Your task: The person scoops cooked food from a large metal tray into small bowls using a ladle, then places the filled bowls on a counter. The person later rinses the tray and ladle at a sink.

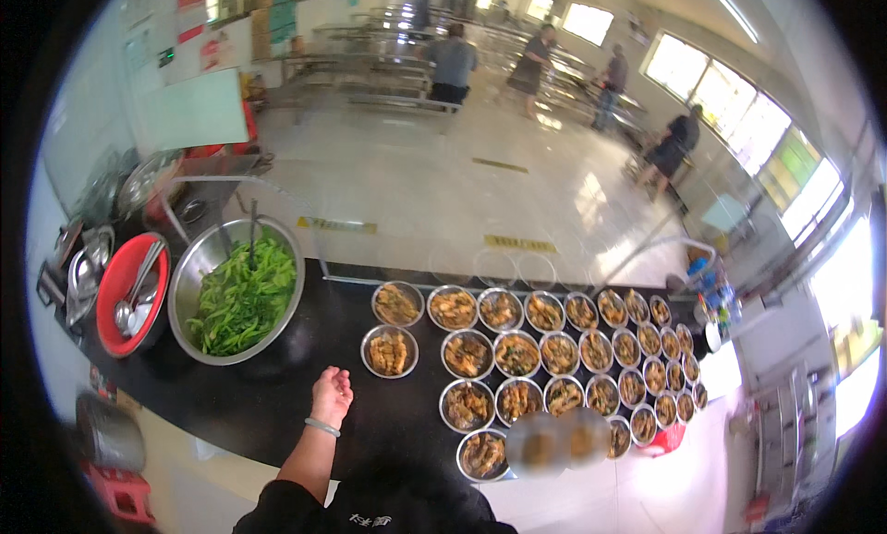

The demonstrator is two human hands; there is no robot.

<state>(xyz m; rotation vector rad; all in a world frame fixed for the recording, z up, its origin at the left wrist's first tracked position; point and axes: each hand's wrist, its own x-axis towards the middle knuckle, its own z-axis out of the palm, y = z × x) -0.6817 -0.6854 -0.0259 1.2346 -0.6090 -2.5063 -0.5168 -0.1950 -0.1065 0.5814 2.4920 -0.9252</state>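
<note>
My left hand (332, 393), with a pale bangle at its wrist, hovers above a black counter (305, 347). Its fingers are loosely curled and I see nothing in them. The nearest dish is a small round metal bowl of browned food pieces (389, 352), just beyond the fingers to the right. One more filled bowl (398, 304) sits behind that one. Further right, several rows of similar metal bowls (517, 354) cover the counter. Left of my hand stands a large steel basin (296, 284) of cooked green vegetables (242, 298), with utensil handles sticking up. My right hand is out of view.
A red bowl (111, 326) holding ladles (142, 277) stands at the left. A clear guard with a metal frame (429, 283) lines the counter's far edge. Several people (450, 63) are among tables and benches in the hall beyond. A blurred patch hides some front bowls.
</note>
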